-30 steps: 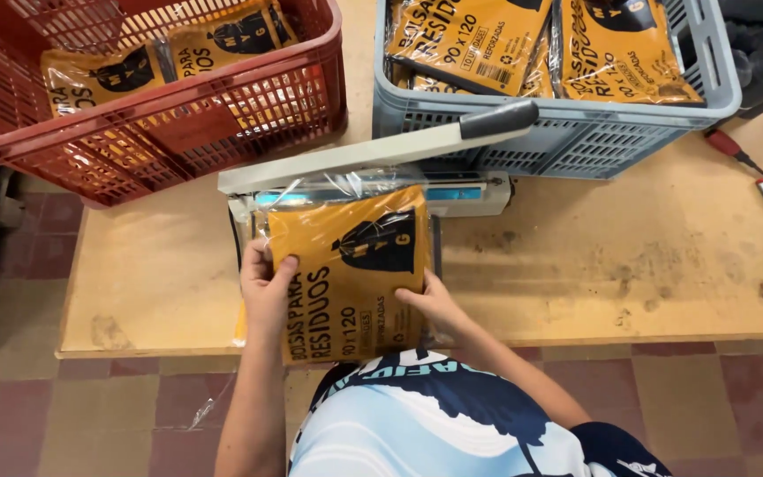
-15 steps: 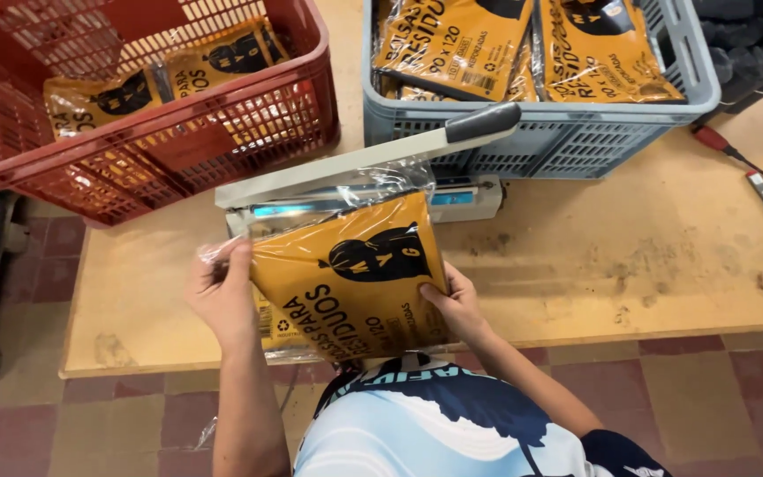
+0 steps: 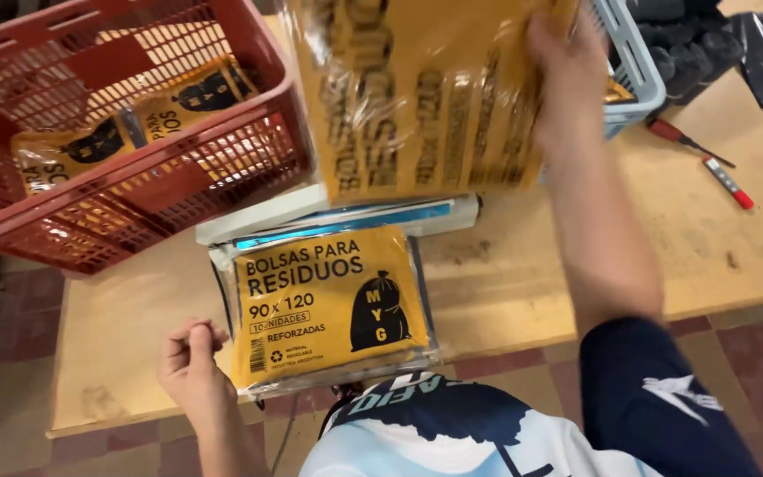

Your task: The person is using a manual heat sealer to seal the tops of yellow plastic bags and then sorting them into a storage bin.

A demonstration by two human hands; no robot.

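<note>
Glossy film and yellow print everywhere. Right hand [image 3: 567, 62] raised high, fingers clamped on upper edge of a yellow packet [image 3: 417, 97] in crinkly clear plastic, blurred, hanging in the air over the far part of the table [image 3: 664, 247]. Left hand [image 3: 192, 367] low at the near table edge, fingers curled loosely inward, gripping nothing, just beside the left edge of a second packet [image 3: 328, 305]. Second packet flat on the table: rectangular, yellow face with black lettering and a black sack drawing, shiny transparent wrap showing as a pale border all round. Far end of it touching a long white bar-shaped sealer [image 3: 346, 216] with a blue strip along its length. Table top of pale unpainted board, matt, scuffed and stained. Red plastic crate [image 3: 178, 177] at far left, lattice walls, tilted, holding two more yellow packets [image 3: 134, 119] lying inside. Blue-grey plastic crate [image 3: 633, 71] at far right, same lattice pattern, mostly hidden behind the raised packet. Red-handled screwdriver [image 3: 686, 141] and red marker [image 3: 729, 183] lying near each other on the board, right of the grey crate. Black plastic rolls [image 3: 691, 40] at the top right corner. Floor of reddish and grey tiles [image 3: 11, 371] below.
</note>
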